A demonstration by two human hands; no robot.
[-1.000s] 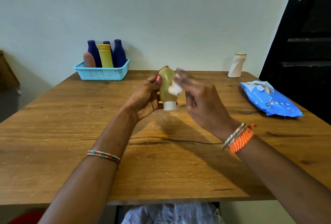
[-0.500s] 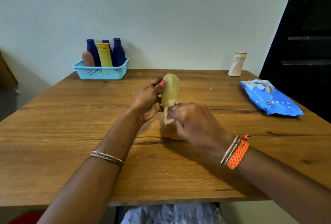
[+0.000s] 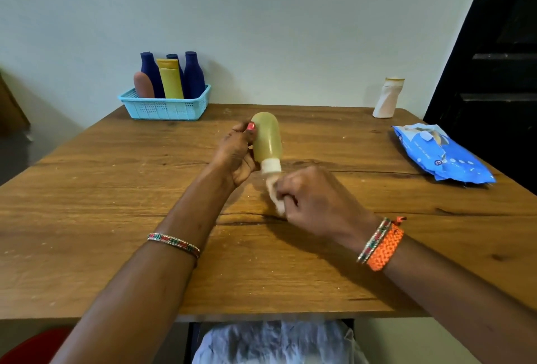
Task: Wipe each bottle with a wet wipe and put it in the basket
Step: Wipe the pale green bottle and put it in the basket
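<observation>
Left hand [image 3: 236, 155] grips a rounded, translucent yellow bottle [image 3: 266, 139] cap-down above the wooden desk [image 3: 116, 189], fingers curled round it. Right hand [image 3: 316, 198] pinches a crumpled white wipe [image 3: 274, 193] just below the white cap. Blue plastic mesh basket [image 3: 165, 106] w/ several bottles sits at far left.

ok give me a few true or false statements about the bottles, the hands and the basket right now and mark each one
1. The left hand holds the yellow-green bottle cap down. True.
2. The right hand is empty. False: it grips a wet wipe just below the bottle's white cap.
3. The blue basket sits at the far left of the table with bottles standing in it. True.
4. The white bottle is already in the basket. False: it stands alone on the table's far right.
5. The blue wipe pack lies beside the basket. False: it lies at the table's right edge.
</observation>
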